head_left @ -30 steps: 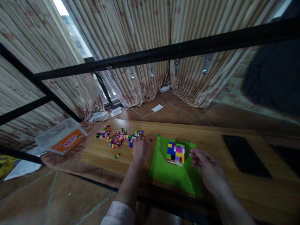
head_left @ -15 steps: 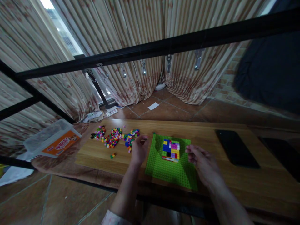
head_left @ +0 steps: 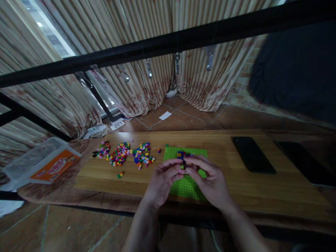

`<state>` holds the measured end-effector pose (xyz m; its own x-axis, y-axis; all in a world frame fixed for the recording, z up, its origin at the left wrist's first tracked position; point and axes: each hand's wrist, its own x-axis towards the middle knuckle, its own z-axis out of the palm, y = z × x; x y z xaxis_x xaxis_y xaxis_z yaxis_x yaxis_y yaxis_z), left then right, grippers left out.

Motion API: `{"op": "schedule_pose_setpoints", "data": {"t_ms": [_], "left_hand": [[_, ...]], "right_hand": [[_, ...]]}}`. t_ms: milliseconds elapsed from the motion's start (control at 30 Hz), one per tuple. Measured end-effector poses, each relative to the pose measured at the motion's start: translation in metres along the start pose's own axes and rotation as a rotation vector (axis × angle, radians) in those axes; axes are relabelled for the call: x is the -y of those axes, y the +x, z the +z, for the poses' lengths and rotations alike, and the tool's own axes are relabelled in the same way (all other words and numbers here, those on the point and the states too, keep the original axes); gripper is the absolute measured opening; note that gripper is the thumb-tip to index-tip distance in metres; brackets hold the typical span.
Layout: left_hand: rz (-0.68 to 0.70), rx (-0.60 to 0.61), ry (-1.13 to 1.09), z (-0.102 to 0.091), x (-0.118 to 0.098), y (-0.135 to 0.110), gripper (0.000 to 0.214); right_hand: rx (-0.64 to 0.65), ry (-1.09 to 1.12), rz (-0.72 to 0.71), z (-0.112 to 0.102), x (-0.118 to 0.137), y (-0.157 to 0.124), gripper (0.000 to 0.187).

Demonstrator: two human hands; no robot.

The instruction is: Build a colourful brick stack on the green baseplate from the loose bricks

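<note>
Both hands meet above the green baseplate [head_left: 183, 189], fingertips nearly touching. My left hand [head_left: 164, 178] is closed in a pinch, and so is my right hand [head_left: 210, 176]. Between their tips are small toy bricks [head_left: 182, 167]; a green one shows, and the rest are mostly covered by fingers. Just behind the fingertips stands a block built of colored bricks [head_left: 180, 154] on the baseplate, with blue and yellow showing and most of it hidden by my hands.
Left of the baseplate lie piles of loose bricks [head_left: 120, 154] on the wooden table [head_left: 105, 182]. A few joined bricks [head_left: 120, 174] sit in front. A clear plastic box [head_left: 44, 162] stands far left. At right lies a black phone [head_left: 253, 155]. A dark metal bar [head_left: 157, 47] crosses above.
My hands, apart on either side of the brick block before, have come together in front of it. Small bricks now show between the fingertips. The view has shifted slightly.
</note>
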<state>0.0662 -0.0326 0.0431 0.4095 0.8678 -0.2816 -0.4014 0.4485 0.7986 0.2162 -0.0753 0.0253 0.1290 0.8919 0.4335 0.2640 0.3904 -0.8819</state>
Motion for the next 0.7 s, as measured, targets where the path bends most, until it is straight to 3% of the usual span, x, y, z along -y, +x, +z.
{"op": "schedule_pose_setpoints", "data": {"t_ms": [133, 367, 500, 600, 700], "left_hand": [[-0.026, 0.032, 0.029, 0.0, 0.003, -0.002, 0.028], [-0.047, 0.022, 0.087, -0.002, 0.007, 0.001, 0.033], [-0.003, -0.03, 0.103, -0.005, 0.005, 0.001, 0.032], [0.089, -0.153, 0.105, -0.009, 0.004, 0.005, 0.029], [0.174, -0.271, 0.169, -0.013, 0.005, 0.011, 0.027]], "right_hand": [[0.106, -0.007, -0.015, 0.0, 0.0, -0.002, 0.022], [0.084, -0.058, 0.008, -0.005, -0.006, -0.002, 0.01], [-0.049, -0.082, 0.133, -0.016, -0.01, -0.003, 0.014], [-0.225, -0.086, 0.295, -0.027, -0.016, -0.004, 0.022], [-0.277, -0.077, 0.407, -0.032, -0.023, -0.006, 0.026]]}}
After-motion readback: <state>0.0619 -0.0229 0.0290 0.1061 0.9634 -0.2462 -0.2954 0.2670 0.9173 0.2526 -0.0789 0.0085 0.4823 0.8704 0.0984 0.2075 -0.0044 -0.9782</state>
